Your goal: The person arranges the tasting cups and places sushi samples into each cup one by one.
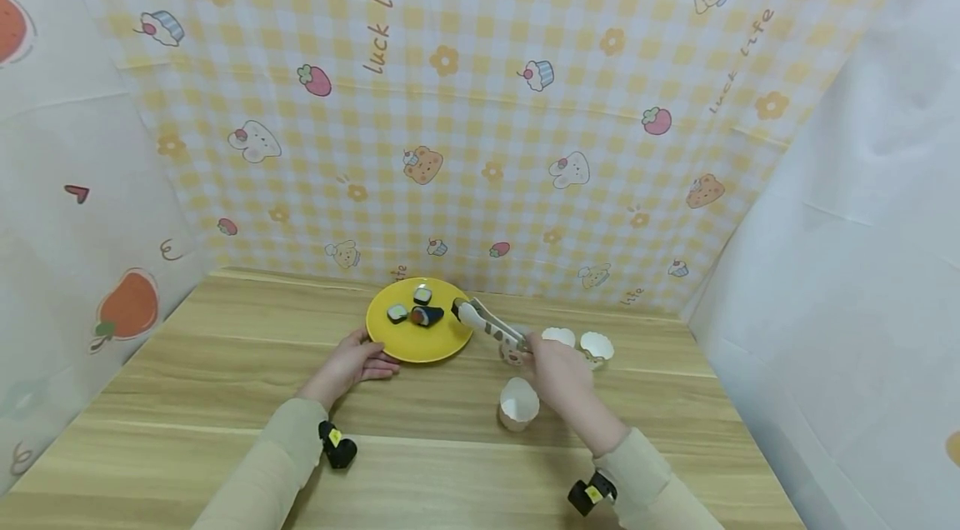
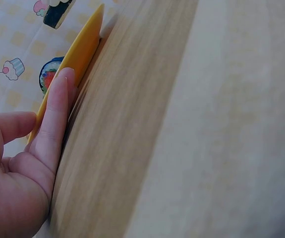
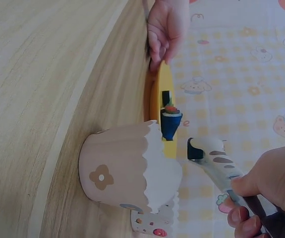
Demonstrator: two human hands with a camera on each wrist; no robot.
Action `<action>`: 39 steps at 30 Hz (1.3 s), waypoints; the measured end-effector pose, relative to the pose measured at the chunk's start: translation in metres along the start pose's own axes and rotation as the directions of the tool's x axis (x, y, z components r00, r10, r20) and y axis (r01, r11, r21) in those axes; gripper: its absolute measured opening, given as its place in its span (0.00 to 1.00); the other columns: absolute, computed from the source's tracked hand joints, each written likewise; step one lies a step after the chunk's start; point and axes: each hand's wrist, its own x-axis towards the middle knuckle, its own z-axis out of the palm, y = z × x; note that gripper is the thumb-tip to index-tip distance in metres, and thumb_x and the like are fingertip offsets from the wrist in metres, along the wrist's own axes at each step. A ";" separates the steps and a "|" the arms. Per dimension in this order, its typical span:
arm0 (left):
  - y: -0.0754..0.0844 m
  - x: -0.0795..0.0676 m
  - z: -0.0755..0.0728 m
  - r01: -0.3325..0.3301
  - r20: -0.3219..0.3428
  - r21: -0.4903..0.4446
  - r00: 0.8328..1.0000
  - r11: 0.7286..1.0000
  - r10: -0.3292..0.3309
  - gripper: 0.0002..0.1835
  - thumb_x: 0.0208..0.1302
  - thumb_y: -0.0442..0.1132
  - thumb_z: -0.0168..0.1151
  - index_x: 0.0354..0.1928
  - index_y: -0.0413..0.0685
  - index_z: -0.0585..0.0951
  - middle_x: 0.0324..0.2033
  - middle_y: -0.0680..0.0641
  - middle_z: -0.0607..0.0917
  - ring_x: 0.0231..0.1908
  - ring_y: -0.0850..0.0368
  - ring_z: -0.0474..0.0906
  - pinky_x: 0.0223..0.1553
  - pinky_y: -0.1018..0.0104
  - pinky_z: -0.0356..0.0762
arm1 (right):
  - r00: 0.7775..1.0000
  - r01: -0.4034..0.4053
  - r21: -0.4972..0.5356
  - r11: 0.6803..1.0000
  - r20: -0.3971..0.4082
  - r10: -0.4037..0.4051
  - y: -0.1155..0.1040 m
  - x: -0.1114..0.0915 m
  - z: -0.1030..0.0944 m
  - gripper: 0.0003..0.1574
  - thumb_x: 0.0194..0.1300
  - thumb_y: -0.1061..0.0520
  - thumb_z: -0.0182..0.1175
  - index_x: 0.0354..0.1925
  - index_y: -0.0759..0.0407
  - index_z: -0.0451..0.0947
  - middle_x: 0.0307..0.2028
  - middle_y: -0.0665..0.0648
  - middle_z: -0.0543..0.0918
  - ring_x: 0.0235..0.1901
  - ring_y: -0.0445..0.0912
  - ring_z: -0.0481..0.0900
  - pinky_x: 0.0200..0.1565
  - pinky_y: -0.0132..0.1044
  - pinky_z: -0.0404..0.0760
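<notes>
My left hand (image 1: 363, 357) pinches the near-left rim of a yellow plate (image 1: 416, 349), thumb on the rim and fingers underneath. On the plate lie two small sushi rolls, one nearer (image 1: 397, 313) and one farther back (image 1: 423, 295), beside a dark cone-shaped hand roll (image 1: 427, 316) with orange filling. In my right hand (image 1: 558, 372) are white tongs (image 1: 491, 324) with paw-like tips and brown spots. Between the tips is a small black-wrapped sushi piece (image 3: 195, 151), over the plate's right edge in the head view.
Several scalloped paper cups stand right of the plate: a front one (image 1: 519, 407), one partly behind the tongs (image 1: 513, 353), and others farther right, including a rightmost cup (image 1: 597, 346). A patterned cloth (image 1: 465, 113) hangs behind the wooden table (image 1: 420, 472).
</notes>
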 end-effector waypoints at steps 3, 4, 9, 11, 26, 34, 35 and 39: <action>0.000 0.000 0.000 -0.005 0.002 -0.001 1.000 1.000 0.005 0.31 0.75 0.30 0.39 0.72 0.32 0.40 0.32 0.38 0.84 0.32 0.48 0.85 0.37 0.58 0.84 | 1.000 -0.009 0.000 1.000 -0.012 0.009 0.001 -0.002 -0.003 0.08 0.64 0.55 0.64 0.33 0.57 0.76 0.16 0.47 0.70 0.11 0.39 0.62 0.09 0.29 0.61; 0.001 0.000 0.000 -0.007 0.004 -0.001 1.000 1.000 0.007 0.31 0.75 0.30 0.39 0.72 0.31 0.41 0.32 0.38 0.84 0.32 0.48 0.85 0.37 0.58 0.84 | 1.000 -0.012 -0.001 1.000 -0.013 0.012 0.002 -0.003 -0.004 0.08 0.64 0.55 0.64 0.32 0.57 0.76 0.16 0.47 0.70 0.11 0.40 0.63 0.09 0.29 0.62; 0.002 -0.001 0.000 -0.014 0.009 -0.001 1.000 1.000 0.014 0.30 0.75 0.30 0.38 0.72 0.31 0.41 0.31 0.39 0.84 0.32 0.48 0.85 0.37 0.58 0.84 | 0.999 -0.043 0.014 0.999 0.009 0.043 0.005 -0.008 -0.010 0.08 0.66 0.55 0.62 0.32 0.56 0.75 0.19 0.49 0.73 0.13 0.41 0.65 0.11 0.31 0.64; 0.002 -0.001 0.001 -0.014 0.010 0.000 1.000 1.000 0.014 0.30 0.75 0.30 0.38 0.72 0.30 0.41 0.31 0.39 0.84 0.32 0.48 0.85 0.37 0.58 0.84 | 0.999 -0.051 0.017 0.999 0.009 0.050 0.007 -0.011 -0.012 0.09 0.65 0.54 0.62 0.32 0.57 0.75 0.18 0.48 0.72 0.13 0.41 0.65 0.11 0.31 0.64; 0.002 -0.002 0.002 -0.004 0.008 -0.008 1.000 1.000 0.004 0.29 0.75 0.30 0.38 0.72 0.31 0.42 0.31 0.38 0.84 0.32 0.48 0.85 0.36 0.58 0.84 | 0.995 -0.092 0.023 0.995 -0.030 0.093 0.025 -0.026 -0.017 0.08 0.64 0.56 0.63 0.33 0.58 0.75 0.15 0.48 0.68 0.11 0.41 0.62 0.10 0.31 0.61; 0.002 -0.002 0.001 -0.005 0.004 -0.009 1.000 1.000 0.005 0.30 0.75 0.30 0.38 0.72 0.31 0.42 0.32 0.38 0.84 0.32 0.48 0.85 0.36 0.58 0.84 | 0.987 -0.162 0.059 0.985 0.002 0.163 0.033 -0.034 -0.021 0.06 0.65 0.56 0.62 0.35 0.58 0.76 0.16 0.49 0.70 0.13 0.43 0.64 0.12 0.34 0.63; 0.002 -0.002 0.001 -0.006 0.007 -0.007 1.000 1.000 0.006 0.29 0.75 0.30 0.38 0.72 0.31 0.42 0.32 0.38 0.84 0.32 0.48 0.85 0.37 0.58 0.84 | 0.986 -0.168 0.060 0.984 0.005 0.168 0.034 -0.035 -0.022 0.06 0.65 0.56 0.62 0.36 0.58 0.77 0.17 0.49 0.71 0.13 0.43 0.65 0.12 0.34 0.64; 0.002 -0.002 0.002 -0.009 0.011 -0.006 1.000 1.000 0.009 0.29 0.75 0.30 0.38 0.71 0.30 0.42 0.32 0.38 0.84 0.32 0.47 0.85 0.37 0.57 0.84 | 0.984 -0.175 0.056 0.983 -0.008 0.176 0.038 -0.039 -0.024 0.09 0.65 0.56 0.62 0.42 0.60 0.78 0.19 0.51 0.74 0.15 0.44 0.66 0.13 0.37 0.65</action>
